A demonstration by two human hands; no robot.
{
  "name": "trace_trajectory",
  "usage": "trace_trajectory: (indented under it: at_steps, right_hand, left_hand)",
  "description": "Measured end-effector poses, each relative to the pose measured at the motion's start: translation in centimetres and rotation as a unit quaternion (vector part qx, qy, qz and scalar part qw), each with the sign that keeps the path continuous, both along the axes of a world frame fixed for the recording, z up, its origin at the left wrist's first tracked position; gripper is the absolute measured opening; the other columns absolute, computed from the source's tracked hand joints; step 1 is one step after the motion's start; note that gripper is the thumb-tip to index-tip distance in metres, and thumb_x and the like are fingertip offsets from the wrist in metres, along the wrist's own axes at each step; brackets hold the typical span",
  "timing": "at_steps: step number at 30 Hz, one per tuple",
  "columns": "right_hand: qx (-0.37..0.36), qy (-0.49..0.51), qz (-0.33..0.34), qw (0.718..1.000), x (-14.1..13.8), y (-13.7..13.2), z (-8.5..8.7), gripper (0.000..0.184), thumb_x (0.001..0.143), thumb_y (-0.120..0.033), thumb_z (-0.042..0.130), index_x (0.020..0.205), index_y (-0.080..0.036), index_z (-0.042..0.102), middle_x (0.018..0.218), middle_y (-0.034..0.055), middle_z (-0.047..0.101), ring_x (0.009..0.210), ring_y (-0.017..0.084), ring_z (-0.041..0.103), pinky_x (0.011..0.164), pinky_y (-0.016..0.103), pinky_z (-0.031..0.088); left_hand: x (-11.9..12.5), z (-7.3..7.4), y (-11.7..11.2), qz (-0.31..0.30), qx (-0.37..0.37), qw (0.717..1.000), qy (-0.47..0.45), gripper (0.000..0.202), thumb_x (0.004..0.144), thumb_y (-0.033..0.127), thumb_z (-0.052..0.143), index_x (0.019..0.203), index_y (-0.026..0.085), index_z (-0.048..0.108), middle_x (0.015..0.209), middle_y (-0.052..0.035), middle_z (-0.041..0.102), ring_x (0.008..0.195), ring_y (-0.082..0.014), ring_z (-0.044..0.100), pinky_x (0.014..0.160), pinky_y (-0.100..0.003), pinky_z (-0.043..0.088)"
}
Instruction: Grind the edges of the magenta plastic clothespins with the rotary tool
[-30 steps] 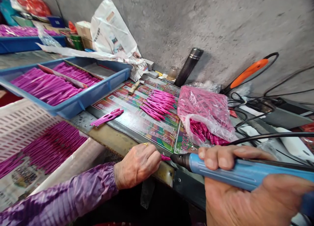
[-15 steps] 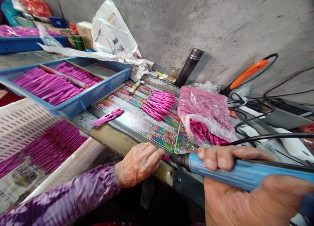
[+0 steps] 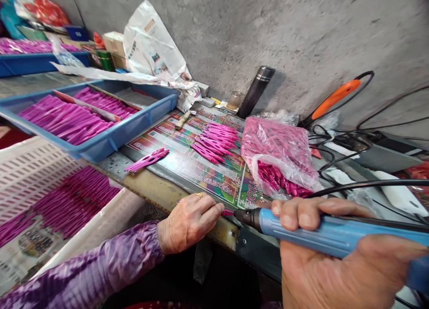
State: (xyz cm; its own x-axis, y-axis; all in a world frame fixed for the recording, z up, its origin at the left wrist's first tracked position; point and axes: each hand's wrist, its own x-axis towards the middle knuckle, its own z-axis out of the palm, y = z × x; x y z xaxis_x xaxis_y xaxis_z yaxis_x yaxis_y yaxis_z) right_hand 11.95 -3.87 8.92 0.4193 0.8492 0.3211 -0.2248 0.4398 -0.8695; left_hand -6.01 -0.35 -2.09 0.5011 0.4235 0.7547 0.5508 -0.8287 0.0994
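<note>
My left hand (image 3: 191, 223), in a purple sleeve, is closed around a slender magenta piece (image 3: 227, 213) at the bench edge. Only one end of the piece shows clearly beyond my fingers. My right hand (image 3: 338, 251) grips a blue electric screwdriver (image 3: 311, 233), held nearly level. Its black nose meets or nearly meets the magenta end; exact contact is hard to make out. Beyond my hands, a row of magenta pieces (image 3: 216, 141) lies on the printed sheet (image 3: 187, 166). A few more magenta pieces (image 3: 148, 159) lie to the left.
An opened clear bag (image 3: 278, 150) of pink parts sits behind the screwdriver. Left stand a blue tray (image 3: 97, 150) and a white basket (image 3: 40, 152), both with magenta pieces. A dark flask (image 3: 256, 92), an orange-handled tool (image 3: 337, 99) and black cables (image 3: 372, 184) are near the wall.
The view has shifted slightly left across the scene. My right hand and the screwdriver sit a touch farther right; both grips stay the same.
</note>
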Motion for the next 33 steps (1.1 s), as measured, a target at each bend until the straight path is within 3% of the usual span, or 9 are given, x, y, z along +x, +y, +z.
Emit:
trace_trajectory:
  at_steps: [12, 20, 33]
  right_hand:
    - [0.015, 0.000, 0.016, 1.000, 0.65, -0.60, -0.43, 0.051, 0.076, -0.072, 0.082, 0.079, -0.024, 0.064, 0.061, -0.0055, 0.052, 0.058, 0.014, 0.050, 0.066, 0.033, 0.054]
    - [0.015, -0.003, 0.015, 1.000, 0.40, -0.55, -0.61, 0.050, 0.077, -0.072, 0.081, 0.082, -0.025, 0.064, 0.063, -0.0058, 0.050, 0.060, 0.013, 0.049, 0.067, 0.033, 0.053]
    - [0.024, -0.001, 0.026, 0.999, 0.51, -0.76, -0.65, 0.046, 0.080, -0.068, 0.080, 0.082, -0.024, 0.065, 0.064, -0.0056, 0.052, 0.060, 0.013, 0.051, 0.068, 0.033, 0.054]
  left_hand:
    - [-0.22, -0.37, 0.23, -0.010, 0.022, 1.000, 0.013, 0.019, 0.111, 0.013, 0.043, 0.114, 0.013, 0.062, 0.085, -0.0027, 0.068, 0.066, -0.0160, 0.056, 0.058, -0.031, 0.043]
    - [0.05, -0.07, 0.08, -0.007, 0.009, 1.000, -0.003, 0.018, 0.112, 0.015, 0.043, 0.108, 0.014, 0.061, 0.086, -0.0034, 0.071, 0.069, -0.0160, 0.062, 0.062, -0.030, 0.045]
    - [-0.19, 0.24, 0.11, -0.006, 0.011, 1.000, 0.020, 0.024, 0.112, 0.014, 0.038, 0.112, 0.013, 0.061, 0.088, -0.0045, 0.071, 0.068, -0.0167, 0.059, 0.062, -0.029, 0.045]
